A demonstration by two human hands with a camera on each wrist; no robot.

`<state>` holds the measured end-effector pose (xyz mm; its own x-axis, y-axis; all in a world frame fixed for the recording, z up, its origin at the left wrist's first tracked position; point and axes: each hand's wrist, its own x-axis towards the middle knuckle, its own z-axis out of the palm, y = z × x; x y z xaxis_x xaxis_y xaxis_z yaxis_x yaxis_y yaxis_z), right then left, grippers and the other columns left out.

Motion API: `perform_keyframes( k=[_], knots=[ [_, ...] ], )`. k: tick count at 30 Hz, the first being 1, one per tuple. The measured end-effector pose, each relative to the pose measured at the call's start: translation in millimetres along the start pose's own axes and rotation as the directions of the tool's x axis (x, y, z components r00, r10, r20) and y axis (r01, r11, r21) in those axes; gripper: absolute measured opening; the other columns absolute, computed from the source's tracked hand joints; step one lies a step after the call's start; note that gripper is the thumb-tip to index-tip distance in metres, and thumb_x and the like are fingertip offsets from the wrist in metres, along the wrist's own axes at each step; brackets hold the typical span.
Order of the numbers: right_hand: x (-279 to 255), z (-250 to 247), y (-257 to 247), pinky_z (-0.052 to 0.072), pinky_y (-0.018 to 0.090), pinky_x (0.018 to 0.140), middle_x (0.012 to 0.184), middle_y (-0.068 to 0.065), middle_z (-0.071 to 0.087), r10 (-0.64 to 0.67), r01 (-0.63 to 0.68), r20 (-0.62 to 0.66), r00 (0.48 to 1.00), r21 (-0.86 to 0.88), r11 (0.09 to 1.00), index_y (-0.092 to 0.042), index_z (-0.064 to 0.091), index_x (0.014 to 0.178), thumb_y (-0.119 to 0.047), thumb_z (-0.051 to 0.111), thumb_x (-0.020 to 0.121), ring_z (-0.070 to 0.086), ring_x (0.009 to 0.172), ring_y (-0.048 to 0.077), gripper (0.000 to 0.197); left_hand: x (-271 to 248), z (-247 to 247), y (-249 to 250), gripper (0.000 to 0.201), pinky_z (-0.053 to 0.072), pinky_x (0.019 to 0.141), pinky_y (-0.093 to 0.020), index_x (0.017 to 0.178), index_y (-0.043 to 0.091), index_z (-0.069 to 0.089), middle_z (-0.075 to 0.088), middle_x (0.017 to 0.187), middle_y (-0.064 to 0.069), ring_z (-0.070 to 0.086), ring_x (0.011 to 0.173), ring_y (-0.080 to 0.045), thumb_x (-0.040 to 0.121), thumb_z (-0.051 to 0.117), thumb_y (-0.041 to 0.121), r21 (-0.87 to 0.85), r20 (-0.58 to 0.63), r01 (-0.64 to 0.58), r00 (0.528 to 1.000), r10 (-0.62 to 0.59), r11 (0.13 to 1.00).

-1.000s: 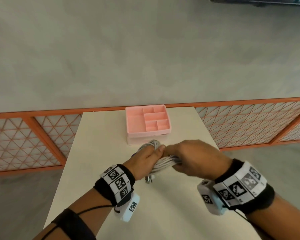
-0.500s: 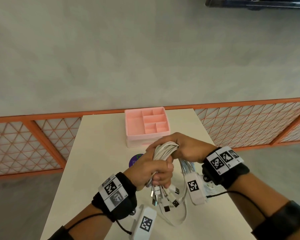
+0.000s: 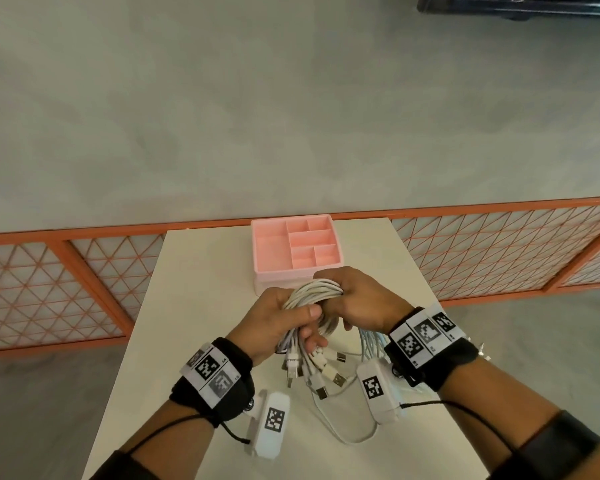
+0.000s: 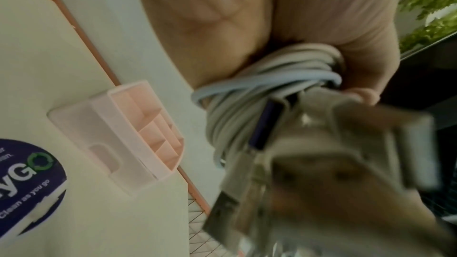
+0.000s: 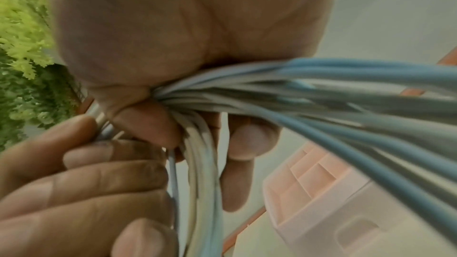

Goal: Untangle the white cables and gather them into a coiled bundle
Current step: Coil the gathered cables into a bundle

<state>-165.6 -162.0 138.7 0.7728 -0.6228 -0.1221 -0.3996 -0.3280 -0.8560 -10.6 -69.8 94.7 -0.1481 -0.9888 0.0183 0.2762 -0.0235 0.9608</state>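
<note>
The white cables [image 3: 314, 294] are held off the table [image 3: 194, 306] as a gathered hank, arched between the two hands. The left hand [image 3: 274, 320] is wrapped round the near side of the hank, its thumb laid across the strands and its fingers curled beneath; the grip appears placed there to keep the plug ends aligned. Those connectors [image 3: 312, 370] hang just below the left fingers, fanned out and not yet tucked in. The right hand [image 3: 359, 299] is closed over the far side of the arch; in the right wrist view the strands are seen pinched between its thumb and curled fingers [image 5: 146, 126], apparently to hold the fold. One loose loop [image 3: 350, 434] trails below both hands onto the table, so gathering is judged incomplete. Whether any tangles remain inside the hank cannot be told. A pink compartment tray [image 3: 269, 252] stands just beyond the fingertips, untouched. A round dark label [image 4: 24, 183] lies on the table near the tray.
</note>
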Motion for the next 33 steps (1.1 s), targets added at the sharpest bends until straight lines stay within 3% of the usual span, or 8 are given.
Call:
perform_keyframes(
  k=[5, 9, 12, 17, 22, 26, 30, 33],
  knots=[
    [5, -6, 2, 0.047, 0.034, 0.046, 0.074, 0.008, 0.067, 0.022, -0.022, 0.033, 0.999, 0.002, 1.000, -0.013, 0.066, 0.088, -0.014, 0.055, 0.067, 0.065, 0.065, 0.018, 0.023, 4, 6, -6, 0.036, 0.055, 0.070, -0.050, 0.089, -0.008, 0.065, 0.047, 0.054, -0.004, 0.052, 0.046, -0.022, 0.083, 0.071, 0.027, 0.029, -0.192, -0.070, 0.979, 0.075, 0.997],
    [6, -8, 7, 0.052, 0.033, 0.049, 0.078, 0.001, 0.067, 0.031, -0.034, 0.075, 0.997, 0.035, 0.999, -0.023, 0.067, 0.089, -0.014, 0.056, 0.070, 0.064, 0.069, 0.018, 0.024, 3, 11, -5, 0.020, 0.054, 0.062, -0.039, 0.103, 0.004, 0.071, 0.038, 0.054, 0.000, 0.040, 0.043, -0.016, 0.090, 0.063, 0.018, -0.030, -0.210, -0.074, 0.976, 0.066, 0.997],
    [4, -13, 12, 0.055, 0.034, 0.055, 0.086, 0.007, 0.069, -0.009, -0.010, 0.129, 0.992, 0.144, 0.990, -0.012, 0.068, 0.107, -0.005, 0.065, 0.087, 0.066, 0.070, 0.022, 0.021, 0, 10, 3, 0.015, 0.054, 0.059, -0.035, 0.090, 0.015, 0.074, 0.031, 0.053, 0.001, 0.033, 0.042, -0.012, 0.092, 0.060, 0.020, -0.110, -0.168, -0.044, 0.985, 0.025, 0.993],
    [-2, -31, 18, 0.043, 0.020, 0.041, 0.079, 0.006, 0.071, -0.030, -0.039, 0.194, 0.981, 0.340, 0.940, -0.014, 0.074, 0.103, -0.007, 0.075, 0.083, 0.050, 0.040, 0.015, 0.021, -4, 3, 12, 0.016, 0.052, 0.058, -0.035, 0.097, 0.010, 0.072, 0.028, 0.051, 0.002, 0.031, 0.040, -0.011, 0.093, 0.059, 0.019, -0.130, -0.104, 0.002, 0.994, -0.016, 0.991],
    [3, -47, 21, 0.036, 0.021, 0.043, 0.057, 0.004, 0.057, 0.031, -0.035, 0.040, 0.999, 0.089, 0.995, -0.005, 0.072, 0.080, 0.001, 0.074, 0.081, 0.044, 0.043, 0.013, 0.006, -3, 3, 16, 0.020, 0.052, 0.058, -0.036, 0.078, 0.009, 0.062, 0.027, 0.052, -0.001, 0.029, 0.040, -0.014, 0.095, 0.062, 0.019, -0.038, -0.112, 0.070, 0.991, -0.074, 0.997],
    [13, -45, 27, 0.041, 0.027, 0.054, 0.061, -0.006, 0.058, -0.100, 0.070, -0.178, 0.979, -0.167, 0.984, -0.014, 0.063, 0.075, -0.004, 0.072, 0.076, 0.049, 0.053, 0.008, 0.014, -3, 5, 17, 0.027, 0.052, 0.056, -0.036, 0.072, 0.007, 0.057, 0.029, 0.050, 0.000, 0.030, 0.041, -0.015, 0.096, 0.062, 0.018, 0.049, -0.161, 0.141, 0.978, -0.131, 0.989],
    [17, -25, 42, 0.037, 0.030, 0.047, 0.057, 0.000, 0.057, -0.360, 0.038, -0.353, 0.864, -0.665, 0.746, -0.021, 0.049, 0.075, -0.046, 0.055, 0.080, 0.054, 0.052, 0.028, 0.027, 0, 7, 25, 0.017, 0.052, 0.057, -0.033, 0.080, 0.013, 0.067, 0.030, 0.053, 0.001, 0.030, 0.042, -0.013, 0.096, 0.062, 0.010, 0.042, -0.175, 0.077, 0.982, -0.068, 0.996],
    [19, -3, 55, 0.037, 0.030, 0.043, 0.056, 0.005, 0.059, -0.448, 0.063, -0.427, 0.786, -0.665, 0.744, -0.014, 0.051, 0.077, -0.049, 0.046, 0.086, 0.056, 0.048, 0.034, 0.036, 5, 13, 32, 0.016, 0.052, 0.056, -0.033, 0.084, 0.010, 0.070, 0.031, 0.052, 0.003, 0.031, 0.042, -0.012, 0.095, 0.059, 0.004, -0.010, -0.208, 0.013, 0.978, -0.015, 1.000]
  ],
)
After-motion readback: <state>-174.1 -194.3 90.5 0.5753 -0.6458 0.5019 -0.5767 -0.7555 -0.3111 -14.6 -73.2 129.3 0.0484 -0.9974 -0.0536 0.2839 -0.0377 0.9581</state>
